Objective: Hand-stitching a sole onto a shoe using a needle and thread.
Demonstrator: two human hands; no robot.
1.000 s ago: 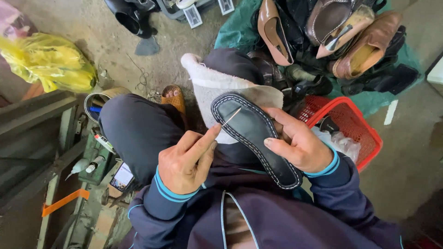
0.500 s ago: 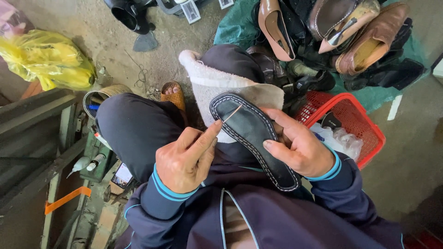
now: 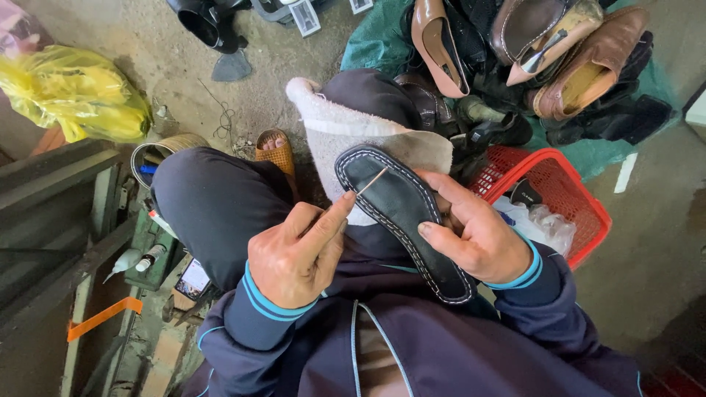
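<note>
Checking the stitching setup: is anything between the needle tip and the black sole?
Nothing visible. The left hand holds the needle with its tip over the black sole, which the right hand grips.

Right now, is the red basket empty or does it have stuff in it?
It has stuff in it. The red basket holds crumpled clear plastic and a small dark thing near its rim; what lies underneath cannot be told.

Yellow plastic bag (image 3: 77, 92) upper left; small screen (image 3: 194, 278) below knee.

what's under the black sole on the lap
A whitish cloth draped over the knee lies under the black sole; the right hand holds the sole's edge. Anything beneath the sole's lower half is hidden.
</note>
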